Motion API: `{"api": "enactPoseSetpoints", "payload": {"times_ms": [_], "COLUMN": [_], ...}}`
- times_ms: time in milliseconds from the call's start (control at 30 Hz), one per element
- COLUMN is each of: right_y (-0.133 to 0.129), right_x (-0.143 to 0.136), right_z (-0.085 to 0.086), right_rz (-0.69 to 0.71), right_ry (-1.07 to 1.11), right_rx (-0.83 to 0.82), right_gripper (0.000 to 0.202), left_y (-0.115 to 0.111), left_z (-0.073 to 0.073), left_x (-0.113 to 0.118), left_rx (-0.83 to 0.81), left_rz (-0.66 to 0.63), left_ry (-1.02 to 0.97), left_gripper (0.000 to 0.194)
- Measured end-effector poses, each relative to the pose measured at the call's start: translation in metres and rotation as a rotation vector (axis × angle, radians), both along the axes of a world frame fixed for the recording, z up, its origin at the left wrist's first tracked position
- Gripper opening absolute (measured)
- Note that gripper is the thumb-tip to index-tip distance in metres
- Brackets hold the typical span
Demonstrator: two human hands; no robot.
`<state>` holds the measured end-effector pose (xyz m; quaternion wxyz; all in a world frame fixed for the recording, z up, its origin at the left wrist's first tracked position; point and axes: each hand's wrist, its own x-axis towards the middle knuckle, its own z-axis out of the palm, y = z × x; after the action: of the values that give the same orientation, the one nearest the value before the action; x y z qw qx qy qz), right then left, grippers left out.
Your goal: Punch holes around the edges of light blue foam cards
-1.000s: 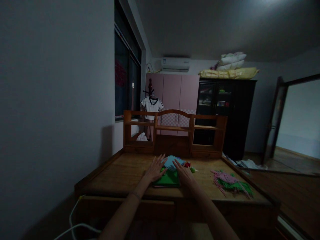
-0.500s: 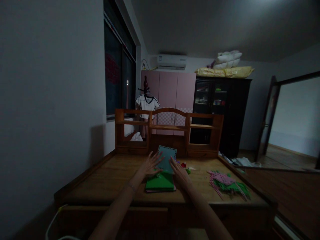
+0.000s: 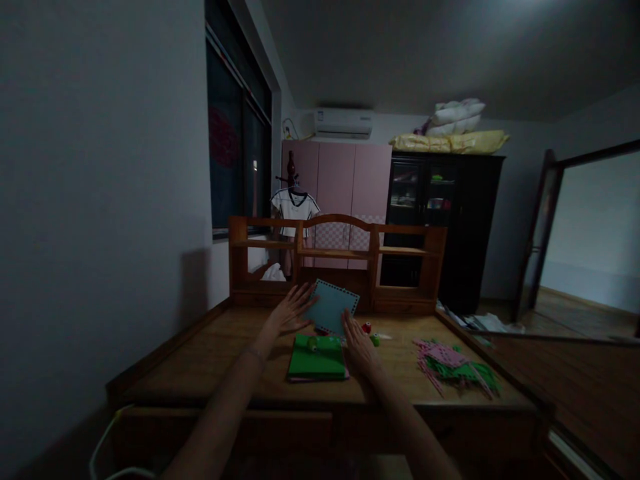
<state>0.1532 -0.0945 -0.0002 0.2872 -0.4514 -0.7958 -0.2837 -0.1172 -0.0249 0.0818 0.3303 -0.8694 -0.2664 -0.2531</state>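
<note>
A light blue sheet with a dotted border (image 3: 331,307) lies tilted between my two hands, beyond a green stack (image 3: 320,360) with pink showing under its lower edge. My left hand (image 3: 294,308) has its fingers spread, their tips at the sheet's left edge. My right hand (image 3: 357,340) is stretched out flat, with fingertips on the sheet's lower right part. A small green round item (image 3: 313,344) sits on the stack. Just past my right hand are a small red item (image 3: 367,328) and another green one (image 3: 375,340).
The wooden desk (image 3: 220,353) has a raised shelf unit (image 3: 337,255) along its back. Pink and green cut strips (image 3: 455,367) are piled at the right. A white cable (image 3: 100,443) hangs at the front left.
The blue sheet has moved away from the green stack and turned clockwise, uncovering more of the stack. My left hand has shifted left and farther away.
</note>
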Motion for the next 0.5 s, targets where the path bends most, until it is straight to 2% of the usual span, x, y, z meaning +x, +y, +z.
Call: {"api": "enactPoseSetpoints", "payload": {"times_ms": [167, 367, 500], "right_y": [-0.001, 0.005, 0.018], "right_x": [-0.002, -0.003, 0.0], "right_z": [0.002, 0.008, 0.009], "right_rz": [0.026, 0.078, 0.106], "right_ry": [0.041, -0.051, -0.113], "right_rx": [-0.017, -0.048, -0.065], "right_gripper": [0.086, 0.084, 0.082], "left_y": [-0.001, 0.003, 0.01], "left_z": [0.007, 0.01, 0.01], "left_x": [-0.011, -0.011, -0.009], "left_rx": [-0.032, -0.112, -0.13], "left_rz": [-0.029, -0.15, -0.17], "left_ry": [-0.09, 0.107, 0.16], "left_gripper": [0.074, 0.072, 0.073]}}
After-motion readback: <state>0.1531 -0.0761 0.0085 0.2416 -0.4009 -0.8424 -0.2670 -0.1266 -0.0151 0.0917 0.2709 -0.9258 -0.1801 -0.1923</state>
